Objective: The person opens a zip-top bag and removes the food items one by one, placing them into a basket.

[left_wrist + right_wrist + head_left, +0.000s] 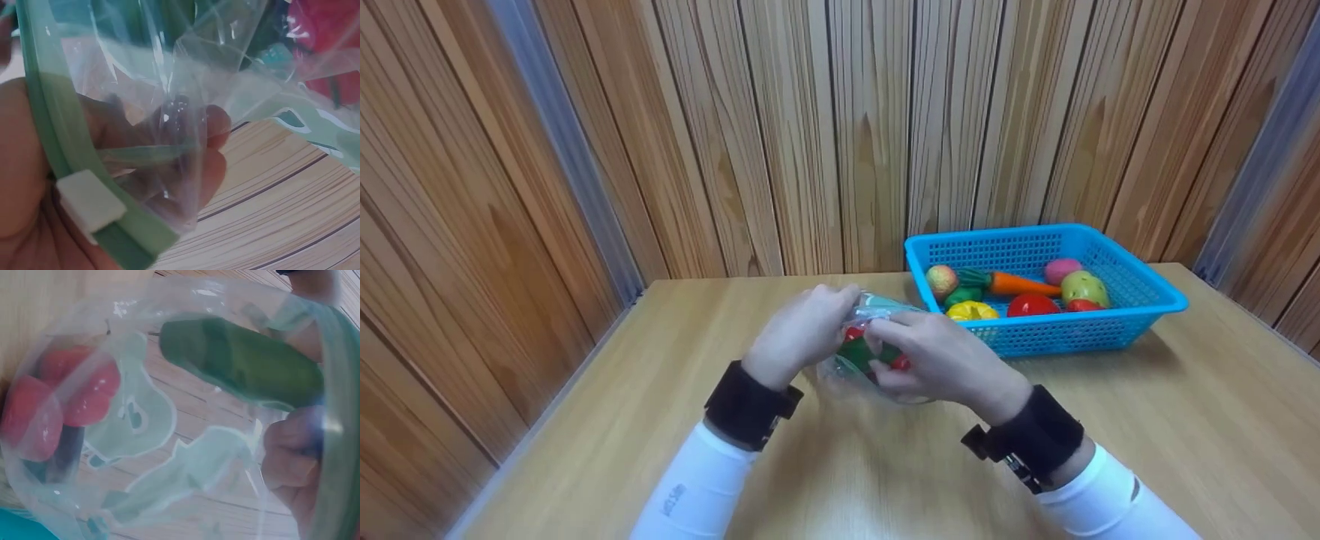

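Both hands are at a clear plastic zip bag [840,367] held over the table, with pale green prints and a green zip strip [56,121]. My left hand [808,322] grips its left side at the mouth, fingers curled behind the plastic. A white slider [91,202] sits on the strip against the left palm. My right hand [941,356] holds the bag's right side with bent fingers and thumb; its fingertips are partly hidden. Inside lie a green cucumber-like vegetable [242,363], shiny red vegetables [84,385] and a dark purple piece [64,453].
To the right rear, a blue plastic basket [1057,341] stands close to my right hand. In it are a carrot [1020,284], a yellow pepper-like vegetable [971,310], a red one [1033,304] and several other toy fruits. A wooden plank wall [780,150] rises behind the table [660,390].
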Tool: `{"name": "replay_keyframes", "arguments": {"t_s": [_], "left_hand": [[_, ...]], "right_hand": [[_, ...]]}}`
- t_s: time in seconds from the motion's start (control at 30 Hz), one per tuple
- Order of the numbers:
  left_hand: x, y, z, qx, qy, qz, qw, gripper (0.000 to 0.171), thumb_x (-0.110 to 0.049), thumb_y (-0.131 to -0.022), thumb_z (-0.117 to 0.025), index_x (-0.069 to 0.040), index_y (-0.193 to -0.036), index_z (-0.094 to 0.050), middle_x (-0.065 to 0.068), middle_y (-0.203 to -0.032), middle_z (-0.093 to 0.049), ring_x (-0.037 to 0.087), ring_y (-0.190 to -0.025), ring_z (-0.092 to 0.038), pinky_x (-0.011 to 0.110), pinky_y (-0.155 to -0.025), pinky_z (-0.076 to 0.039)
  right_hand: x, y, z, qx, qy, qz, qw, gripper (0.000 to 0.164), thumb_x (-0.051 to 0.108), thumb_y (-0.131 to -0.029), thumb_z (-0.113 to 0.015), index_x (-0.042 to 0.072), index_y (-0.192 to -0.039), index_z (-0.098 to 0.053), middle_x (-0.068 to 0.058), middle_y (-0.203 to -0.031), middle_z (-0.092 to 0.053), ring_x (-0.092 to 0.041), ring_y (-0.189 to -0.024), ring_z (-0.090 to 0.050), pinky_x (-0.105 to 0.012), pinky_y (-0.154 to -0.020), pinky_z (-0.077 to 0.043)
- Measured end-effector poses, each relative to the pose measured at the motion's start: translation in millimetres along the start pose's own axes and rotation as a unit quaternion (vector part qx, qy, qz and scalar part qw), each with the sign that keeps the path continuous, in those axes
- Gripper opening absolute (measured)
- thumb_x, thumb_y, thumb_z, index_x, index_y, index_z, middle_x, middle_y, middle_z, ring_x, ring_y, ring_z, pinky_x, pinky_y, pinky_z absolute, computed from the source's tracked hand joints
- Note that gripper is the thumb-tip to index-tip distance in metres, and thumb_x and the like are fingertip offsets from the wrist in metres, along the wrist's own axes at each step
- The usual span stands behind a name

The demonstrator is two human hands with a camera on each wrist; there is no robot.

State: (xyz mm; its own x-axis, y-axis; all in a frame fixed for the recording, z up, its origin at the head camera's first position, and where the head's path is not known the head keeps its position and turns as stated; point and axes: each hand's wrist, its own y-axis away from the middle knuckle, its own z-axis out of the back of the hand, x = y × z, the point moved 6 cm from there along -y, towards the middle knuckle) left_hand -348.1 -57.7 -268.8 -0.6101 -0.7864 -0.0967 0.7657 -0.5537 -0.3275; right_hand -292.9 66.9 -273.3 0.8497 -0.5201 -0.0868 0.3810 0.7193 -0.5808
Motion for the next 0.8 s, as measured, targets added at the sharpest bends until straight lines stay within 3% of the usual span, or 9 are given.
{"name": "replay_keyframes", "arguments": {"t_s": [0.23,0.43,0.63,0.8], "left_hand": [[9.7,-3.5,-5.7,0.02,0.001,0.032,0.9993,0.04,0.0,-0.09,-0.069,-0.006,-0.128,-0.059,0.015,-0.108,-0.07,0.026,-0.096,-0.071,0.036,-0.08,-0.06],[16.7,-4.6,-10.1,0.035,0.007,0.052,0.998,0.043,0.0,-0.089,-0.07,-0.006,-0.131,-0.059,0.015,-0.111,-0.07,0.027,-0.1,-0.07,0.038,-0.084,-0.059],[20.5,-5.3,-11.4,0.036,0.012,0.06,0.9974,0.041,-0.001,-0.089,-0.071,-0.005,-0.129,-0.061,0.015,-0.11,-0.071,0.027,-0.099,-0.071,0.038,-0.083,-0.059],[24.8,-3.4,-13.7,0.032,0.015,0.071,0.9968,0.036,-0.003,-0.089,-0.072,-0.005,-0.124,-0.063,0.015,-0.106,-0.072,0.027,-0.094,-0.071,0.038,-0.078,-0.06]], "right_hand": [[-1,2,15,-0.063,-0.009,0.028,0.998,0.024,0.013,-0.078,-0.077,0.014,-0.089,-0.055,0.0,-0.075,-0.055,-0.01,-0.065,-0.056,-0.017,-0.057,-0.05],[-6,4,25,-0.132,-0.028,0.038,0.99,0.022,0.003,-0.075,-0.071,0.013,-0.087,-0.055,0.001,-0.071,-0.05,-0.011,-0.06,-0.051,-0.018,-0.053,-0.044],[-10,6,32,-0.153,-0.051,0.034,0.986,0.021,0.0,-0.075,-0.069,0.011,-0.089,-0.056,0.0,-0.077,-0.057,-0.01,-0.064,-0.053,-0.02,-0.055,-0.049],[-10,7,46,-0.206,-0.072,0.042,0.975,0.016,-0.002,-0.075,-0.065,0.008,-0.084,-0.055,0.0,-0.067,-0.049,-0.01,-0.055,-0.042,-0.017,-0.05,-0.034]]}}
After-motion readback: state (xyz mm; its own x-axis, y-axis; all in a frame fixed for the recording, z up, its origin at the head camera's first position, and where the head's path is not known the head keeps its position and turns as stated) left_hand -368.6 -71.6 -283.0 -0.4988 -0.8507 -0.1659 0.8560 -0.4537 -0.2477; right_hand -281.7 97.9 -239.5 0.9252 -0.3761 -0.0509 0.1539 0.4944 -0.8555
